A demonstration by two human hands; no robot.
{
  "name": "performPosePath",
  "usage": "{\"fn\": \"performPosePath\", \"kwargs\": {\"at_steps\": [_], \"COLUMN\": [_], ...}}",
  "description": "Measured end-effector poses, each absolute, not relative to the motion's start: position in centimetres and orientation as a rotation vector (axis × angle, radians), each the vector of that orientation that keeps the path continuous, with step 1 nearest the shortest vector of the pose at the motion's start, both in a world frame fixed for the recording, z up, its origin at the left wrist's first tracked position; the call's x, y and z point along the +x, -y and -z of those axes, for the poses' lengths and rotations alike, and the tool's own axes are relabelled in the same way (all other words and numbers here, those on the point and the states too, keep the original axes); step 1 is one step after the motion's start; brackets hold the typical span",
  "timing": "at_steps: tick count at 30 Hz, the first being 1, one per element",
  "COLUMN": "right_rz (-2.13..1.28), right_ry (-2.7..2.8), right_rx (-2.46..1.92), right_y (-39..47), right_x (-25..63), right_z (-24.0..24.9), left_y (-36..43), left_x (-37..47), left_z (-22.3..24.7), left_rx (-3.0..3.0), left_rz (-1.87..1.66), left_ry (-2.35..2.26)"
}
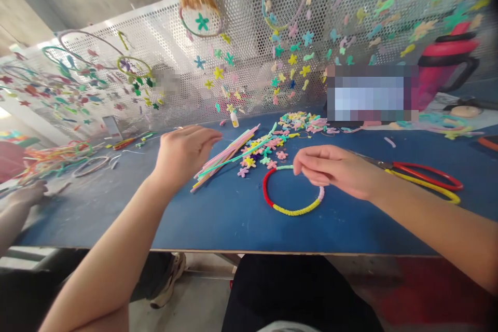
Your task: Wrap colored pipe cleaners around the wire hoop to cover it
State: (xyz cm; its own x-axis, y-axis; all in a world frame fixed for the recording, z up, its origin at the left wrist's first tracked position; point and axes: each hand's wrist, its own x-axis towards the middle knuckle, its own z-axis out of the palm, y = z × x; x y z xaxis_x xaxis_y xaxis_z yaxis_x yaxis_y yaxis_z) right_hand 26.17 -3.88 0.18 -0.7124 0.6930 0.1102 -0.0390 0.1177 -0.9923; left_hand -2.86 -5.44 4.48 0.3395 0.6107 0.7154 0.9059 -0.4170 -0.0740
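My left hand (187, 153) is raised over the table at the near end of a bundle of pastel pipe cleaners (229, 153). Its fingers are pressed together, and whatever they may hold is hidden. My right hand (330, 168) hovers at the upper right of a ring wrapped in red, yellow, pale pink and mint pipe cleaner (296, 212), covering part of it. The right fingers are curled into a pinch; nothing in them can be made out. Small fuzzy flowers (249, 162) lie between my hands.
Scissors with red and yellow handles (424, 174) lie beside my right wrist. Behind are a pile of small fuzzy pieces (301, 120), a small white bottle (234, 119) and a pink tumbler (439, 67). Flower strings hang before a perforated panel (249, 26). Another person's hand (31, 193) is at left.
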Motion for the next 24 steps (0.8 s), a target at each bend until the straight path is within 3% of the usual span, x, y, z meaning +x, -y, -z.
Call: {"fn": "performPosePath", "kwargs": {"at_steps": [7,9,13,15,17,20,22,24], "right_rz": [-1.451,-1.514,-1.784,-1.842,-1.825,-1.809,-1.800,-1.786], "right_ry": [1.931,1.964,2.045,1.970,1.824,1.624,1.529,1.447], "right_rx": [-0.833,-0.807,-0.702,-0.717,-0.739,-0.656,-0.621,-0.645], "right_y": [3.6,4.1,5.3,5.7,5.9,6.2,6.5,6.7], "right_x": [29.3,28.6,26.8,26.0,25.5,25.0,25.0,25.3], "right_z": [0.3,0.7,1.4,1.5,1.4,1.0,0.9,0.9], "left_y": [5.8,5.5,5.6,6.5,8.0,10.0,10.8,11.3], "left_x": [-5.4,-4.9,-2.3,-0.6,1.2,3.4,4.3,4.6], "left_z": [-4.2,-4.8,-6.8,-7.3,-6.9,-4.7,-2.7,-0.8], "left_rx": [-1.935,-1.901,-1.909,-2.026,-2.336,-2.947,-3.076,-3.073], "left_rz": [0.956,1.167,1.959,2.038,1.809,1.079,0.702,0.558], "left_ry": [1.283,1.331,1.143,1.027,0.984,0.646,0.475,0.397]}}
